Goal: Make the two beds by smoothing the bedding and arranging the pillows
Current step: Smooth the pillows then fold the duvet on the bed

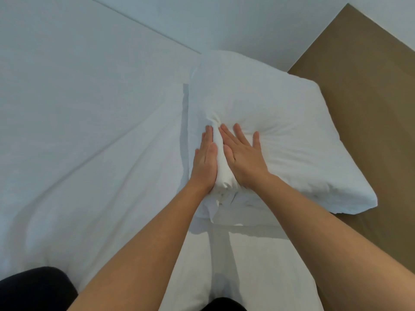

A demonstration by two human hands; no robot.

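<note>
Pillow (280,108) pressed by left hand (205,159), right hand (243,154), fingers (238,132) straight, seemingly gripping nothing

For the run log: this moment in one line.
pillow shaping | left hand flat on pillow | right hand flat on pillow | fabric ridge raised between them

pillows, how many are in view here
1 for sure: the pillow at centre right beside the brown surface, under the left hand and right hand. The white bulk nearest the camera may be another; cannot tell.
</note>
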